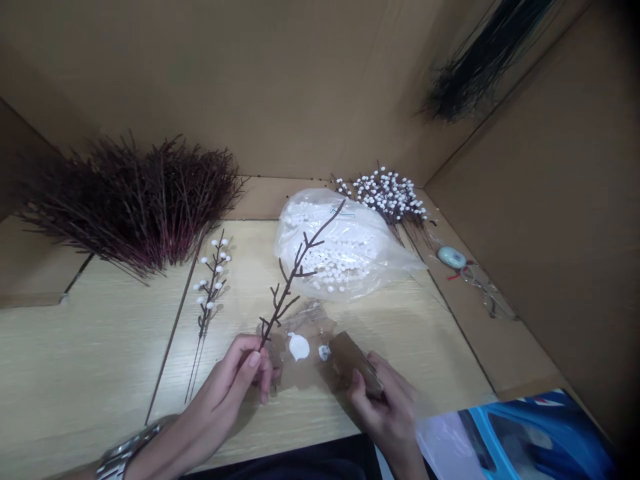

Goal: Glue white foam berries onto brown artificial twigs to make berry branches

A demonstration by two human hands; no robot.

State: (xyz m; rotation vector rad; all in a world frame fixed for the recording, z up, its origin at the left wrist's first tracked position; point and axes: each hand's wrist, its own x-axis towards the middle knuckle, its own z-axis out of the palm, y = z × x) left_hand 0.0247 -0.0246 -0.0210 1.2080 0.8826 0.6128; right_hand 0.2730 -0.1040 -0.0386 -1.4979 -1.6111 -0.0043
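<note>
My left hand (240, 377) pinches the lower stem of a bare dark brown branch (296, 270), which rises up and to the right over the table. My right hand (385, 403) rests at the near edge, its fingers closed on a brown cardboard piece (353, 360). Between the hands lies a clear plastic sheet with a blob of white glue (299, 347). A clear bag of small white beads (345, 250) lies just behind. A finished twig with white beads (213, 283) lies on the table to the left.
A heap of bare reddish-brown branches (135, 200) sits at back left. A bunch of beaded branches (387, 197) lies at back right. A small pale oval object (451, 257) and glasses (487, 293) lie at right. Cardboard walls enclose the wooden table (90, 360). A blue bag (525, 437) is bottom right.
</note>
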